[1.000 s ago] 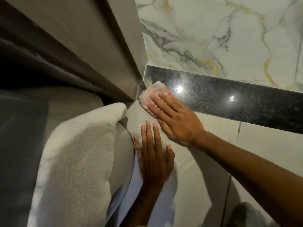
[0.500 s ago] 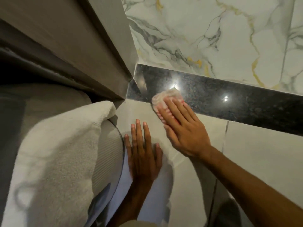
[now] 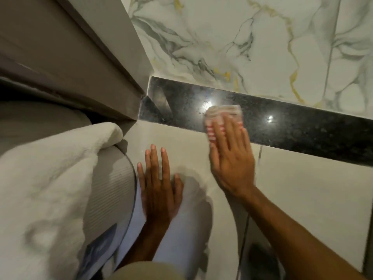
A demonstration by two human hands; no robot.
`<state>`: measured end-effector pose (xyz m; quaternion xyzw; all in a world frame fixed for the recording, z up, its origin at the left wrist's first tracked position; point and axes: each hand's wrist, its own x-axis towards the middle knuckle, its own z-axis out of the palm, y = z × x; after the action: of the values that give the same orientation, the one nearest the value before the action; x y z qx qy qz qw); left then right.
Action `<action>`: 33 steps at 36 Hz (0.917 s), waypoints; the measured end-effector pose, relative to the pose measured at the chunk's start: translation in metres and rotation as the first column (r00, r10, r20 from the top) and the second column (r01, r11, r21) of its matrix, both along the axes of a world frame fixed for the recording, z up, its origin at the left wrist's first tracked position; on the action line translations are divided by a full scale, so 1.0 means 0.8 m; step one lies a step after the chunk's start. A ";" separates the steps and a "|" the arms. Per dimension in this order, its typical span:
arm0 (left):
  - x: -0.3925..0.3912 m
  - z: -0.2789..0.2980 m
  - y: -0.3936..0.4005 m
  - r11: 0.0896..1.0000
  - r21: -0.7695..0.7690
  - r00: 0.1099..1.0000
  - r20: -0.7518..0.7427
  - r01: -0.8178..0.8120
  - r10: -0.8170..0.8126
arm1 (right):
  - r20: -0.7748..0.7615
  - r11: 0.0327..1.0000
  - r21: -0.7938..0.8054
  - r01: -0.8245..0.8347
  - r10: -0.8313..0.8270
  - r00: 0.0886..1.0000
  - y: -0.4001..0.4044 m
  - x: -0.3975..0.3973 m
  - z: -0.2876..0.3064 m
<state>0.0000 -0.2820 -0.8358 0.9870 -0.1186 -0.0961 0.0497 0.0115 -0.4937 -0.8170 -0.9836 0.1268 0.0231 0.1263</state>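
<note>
Head view: right hand (image 3: 232, 162) lies flat, fingers straight and close together, pressing a red-striped cloth (image 3: 221, 113) onto the glossy black granite strip (image 3: 302, 130) at its seam with the beige tile (image 3: 302, 188), right of the door-frame corner (image 3: 129, 81); the flat palm probably spreads pressure for wiping, and the hand is motion-blurred. Left hand (image 3: 159, 186) rests on the beige tile with fingers straight and slightly spread, holding nothing, likely bracing body weight while leaning in. A white towel (image 3: 46, 178) is bunched at left, well apart from the cloth, and marble-veined tile (image 3: 222, 37) lies beyond the strip.
</note>
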 end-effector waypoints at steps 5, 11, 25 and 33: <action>0.004 0.002 -0.001 0.999 0.035 1.000 0.005 0.015 -0.015 | -0.019 0.971 -0.012 0.239 -0.239 0.971 -0.008 0.058 0.005; 0.010 0.060 -0.012 0.988 0.134 0.974 -0.220 0.079 -0.048 | -0.207 0.976 0.220 0.008 0.039 0.978 0.029 -0.015 0.054; -0.071 0.529 -0.012 0.999 0.028 0.947 -0.320 0.038 -0.027 | -0.582 0.441 0.704 0.557 -0.091 0.808 0.124 -0.121 0.515; -0.081 0.711 0.120 1.000 0.026 0.998 -0.063 -0.007 0.008 | -0.444 0.432 0.830 0.352 0.131 0.886 0.213 -0.102 0.709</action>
<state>-0.0644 -0.1862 -0.2667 0.9845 -0.1121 -0.1288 0.0408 -0.0698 -0.3234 -0.2498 -0.7207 0.1867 0.3019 0.5954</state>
